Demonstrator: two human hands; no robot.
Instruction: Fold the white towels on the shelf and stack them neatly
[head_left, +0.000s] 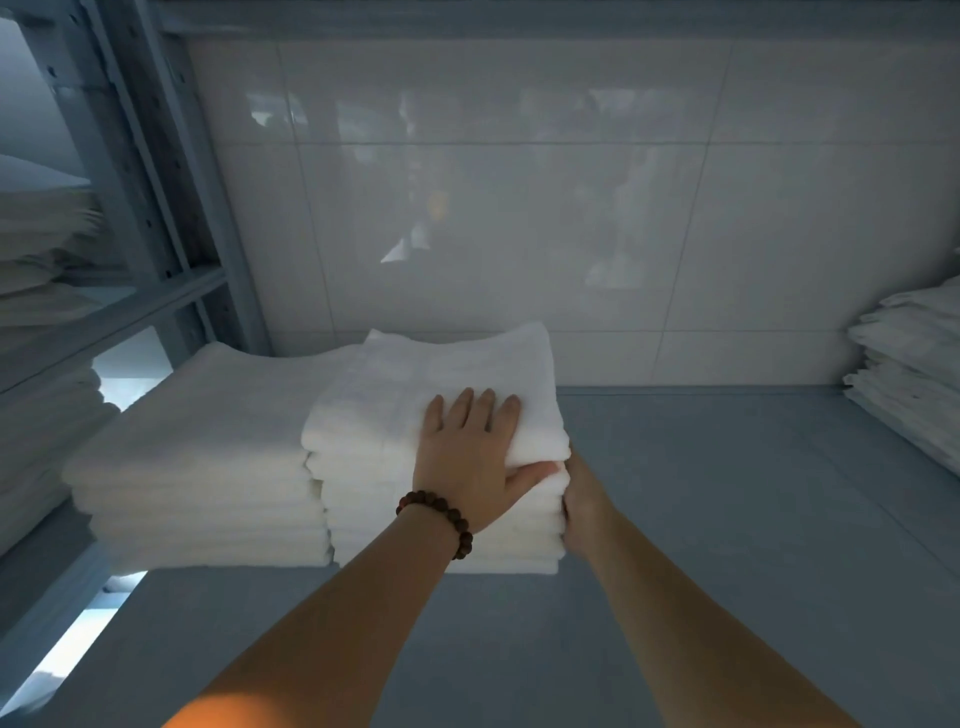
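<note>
While left hand (470, 457) lies flat, fingers spread on towel stack (436, 467), right hand (584, 504) grips its side.

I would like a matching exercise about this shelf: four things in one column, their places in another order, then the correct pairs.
1. left hand
2. right hand
3. bead bracelet
4. lower towel stack

A. left of the stack being handled
B. flat on the top towel
C. against the stack's right side
D. around the left wrist

Pairs: 1-B, 2-C, 3-D, 4-A
</note>
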